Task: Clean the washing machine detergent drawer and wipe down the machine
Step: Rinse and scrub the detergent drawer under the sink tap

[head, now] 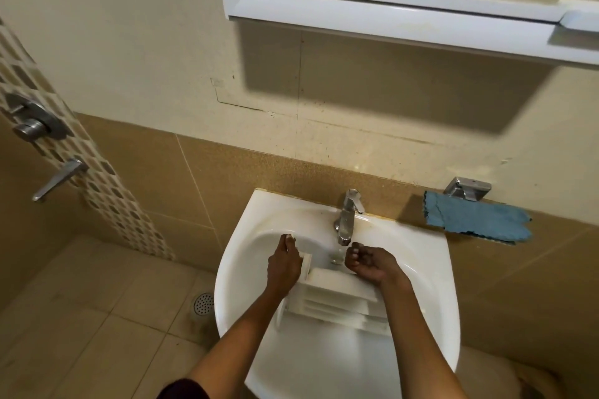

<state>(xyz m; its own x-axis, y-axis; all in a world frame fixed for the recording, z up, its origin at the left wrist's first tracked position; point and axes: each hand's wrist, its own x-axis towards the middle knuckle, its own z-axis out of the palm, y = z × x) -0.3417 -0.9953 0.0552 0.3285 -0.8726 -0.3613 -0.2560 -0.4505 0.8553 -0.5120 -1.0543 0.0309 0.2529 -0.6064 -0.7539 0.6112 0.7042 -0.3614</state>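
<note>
Beige-tiled bathroom, with a white sink [233,269] seen at 6 o'clock of the view and a mirror cabinet [389,19] up at 12. The detergent drawer [337,295] is laid inside the basin, just below the tap [348,214] at the basin's 12 o'clock. The left hand [283,264] is placed over the drawer's 9 o'clock end, back up; whether anything is actually gripped can't be told, tbh. The right hand [369,264] is held at the spout's 3 o'clock, palm up, fingers curled in, nothing held. A blue cloth [476,220] is draped on the wall at the sink's 2 o'clock.
</note>
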